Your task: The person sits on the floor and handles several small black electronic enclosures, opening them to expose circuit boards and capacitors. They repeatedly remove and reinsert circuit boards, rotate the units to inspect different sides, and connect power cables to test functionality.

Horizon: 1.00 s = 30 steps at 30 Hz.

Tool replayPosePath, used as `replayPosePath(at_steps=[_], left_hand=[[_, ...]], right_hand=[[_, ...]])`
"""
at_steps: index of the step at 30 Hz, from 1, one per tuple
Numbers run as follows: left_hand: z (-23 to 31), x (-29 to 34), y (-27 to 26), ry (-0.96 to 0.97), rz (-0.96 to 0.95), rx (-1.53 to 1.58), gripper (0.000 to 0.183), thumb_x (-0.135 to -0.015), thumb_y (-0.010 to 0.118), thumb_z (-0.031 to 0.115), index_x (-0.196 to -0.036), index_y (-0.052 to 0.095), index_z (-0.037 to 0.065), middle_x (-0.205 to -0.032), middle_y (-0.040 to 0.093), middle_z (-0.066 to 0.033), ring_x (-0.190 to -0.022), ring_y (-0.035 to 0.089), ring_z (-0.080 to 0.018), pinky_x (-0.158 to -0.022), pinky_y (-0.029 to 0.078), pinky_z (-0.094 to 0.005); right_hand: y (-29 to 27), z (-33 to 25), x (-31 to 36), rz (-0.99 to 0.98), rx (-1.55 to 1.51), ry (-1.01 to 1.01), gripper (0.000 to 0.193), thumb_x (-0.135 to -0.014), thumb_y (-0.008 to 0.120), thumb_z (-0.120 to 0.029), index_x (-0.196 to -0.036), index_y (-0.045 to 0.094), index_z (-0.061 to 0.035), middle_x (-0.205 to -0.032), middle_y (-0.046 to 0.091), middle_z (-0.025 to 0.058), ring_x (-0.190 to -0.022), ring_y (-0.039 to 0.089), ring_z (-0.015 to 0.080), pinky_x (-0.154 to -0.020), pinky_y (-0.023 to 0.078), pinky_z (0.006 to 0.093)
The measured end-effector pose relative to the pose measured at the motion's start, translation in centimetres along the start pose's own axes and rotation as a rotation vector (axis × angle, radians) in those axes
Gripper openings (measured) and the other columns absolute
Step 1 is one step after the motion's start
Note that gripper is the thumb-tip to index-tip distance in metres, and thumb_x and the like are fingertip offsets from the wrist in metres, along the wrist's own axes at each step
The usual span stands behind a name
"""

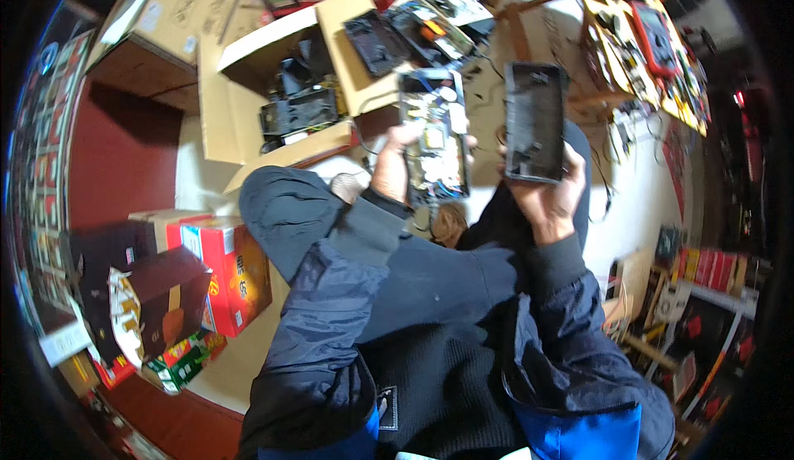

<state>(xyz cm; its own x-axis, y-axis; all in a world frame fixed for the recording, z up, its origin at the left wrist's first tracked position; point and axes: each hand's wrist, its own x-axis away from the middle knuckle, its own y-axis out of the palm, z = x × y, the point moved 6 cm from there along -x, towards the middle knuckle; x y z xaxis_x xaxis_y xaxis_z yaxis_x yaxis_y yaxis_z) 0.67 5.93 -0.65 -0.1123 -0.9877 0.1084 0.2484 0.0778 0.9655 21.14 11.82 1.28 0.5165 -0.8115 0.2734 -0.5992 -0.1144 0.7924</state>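
My left hand is closed round an opened electronic device, a long dark casing with a pale circuit board, wires and small parts exposed. In my right hand is an empty black plastic cover, its hollow inner side turned up. The fingers wrap its lower end and right edge. Device and cover are held apart, side by side above my legs, both roughly upright in the view. A dark cable runs by the left edge of the device.
An open cardboard box with black plastic parts stands ahead on the left. Beyond it lies a heap of dismantled electronics. A red multimeter rests on a cluttered wooden table at the far right. Red cartons stand at left.
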Motion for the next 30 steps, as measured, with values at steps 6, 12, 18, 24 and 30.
replayPosePath(at_steps=[6, 12, 18, 24, 30], left_hand=[[-2.9, -0.5, -2.8, -0.063, 0.072, -0.107, 0.047, -0.096, 0.067, 0.021, -0.136, 0.058, -0.001, -0.112, 0.074, -0.0203, -0.095, 0.076, -0.0305, -0.082, 0.064, -0.0412], [-3.9, -0.9, -5.1, 0.047, 0.263, -0.838, 0.031, -0.089, 0.075, 0.025, -0.111, 0.072, 0.003, -0.095, 0.073, -0.0082, -0.086, 0.066, -0.0202, -0.083, 0.053, -0.0331], [-5.2, -2.3, -6.4, -0.239, 0.338, -0.979, 0.051, -0.086, 0.074, 0.031, -0.119, 0.066, -0.006, -0.103, 0.074, -0.0182, -0.091, 0.068, -0.0263, -0.086, 0.053, -0.0371], [-5.5, -3.7, -6.4, 0.052, 0.026, -1.386, 0.041, -0.087, 0.072, 0.025, -0.118, 0.068, -0.002, -0.114, 0.074, -0.0225, -0.107, 0.069, -0.0378, -0.095, 0.052, -0.0434], [-5.6, -2.9, -8.2, 0.155, 0.145, -1.177, 0.047, -0.092, 0.074, 0.033, -0.127, 0.066, 0.003, -0.134, 0.067, -0.0222, -0.128, 0.061, -0.0404, -0.107, 0.049, -0.0430]], right_hand=[[2.9, -4.4, -2.5, -0.044, 0.117, -0.154, 0.059, -0.100, 0.052, -0.052, -0.141, 0.060, -0.0103, -0.130, 0.068, 0.0182, -0.114, 0.068, 0.0380, -0.090, 0.058, 0.0540], [10.2, -3.0, -9.1, -0.135, 0.645, 0.025, 0.063, -0.096, 0.054, -0.040, -0.143, 0.055, 0.0023, -0.127, 0.068, 0.0210, -0.112, 0.069, 0.0316, -0.090, 0.058, 0.0449], [16.0, 8.6, -17.1, -0.320, 1.525, 0.289, 0.058, -0.098, 0.060, -0.033, -0.147, 0.056, -0.0010, -0.118, 0.070, 0.0158, -0.104, 0.067, 0.0233, -0.087, 0.053, 0.0324], [16.9, 20.4, -22.3, -1.038, 2.088, -0.137, 0.030, -0.102, 0.053, -0.026, -0.123, 0.072, -0.0147, -0.137, 0.062, 0.0280, -0.112, 0.068, 0.0455, -0.097, 0.056, 0.0484], [14.4, 26.0, -27.4, -0.821, 2.000, -0.003, 0.065, -0.101, 0.054, -0.051, -0.136, 0.063, 0.0035, -0.122, 0.066, 0.0344, -0.111, 0.067, 0.0476, -0.101, 0.051, 0.0505]])
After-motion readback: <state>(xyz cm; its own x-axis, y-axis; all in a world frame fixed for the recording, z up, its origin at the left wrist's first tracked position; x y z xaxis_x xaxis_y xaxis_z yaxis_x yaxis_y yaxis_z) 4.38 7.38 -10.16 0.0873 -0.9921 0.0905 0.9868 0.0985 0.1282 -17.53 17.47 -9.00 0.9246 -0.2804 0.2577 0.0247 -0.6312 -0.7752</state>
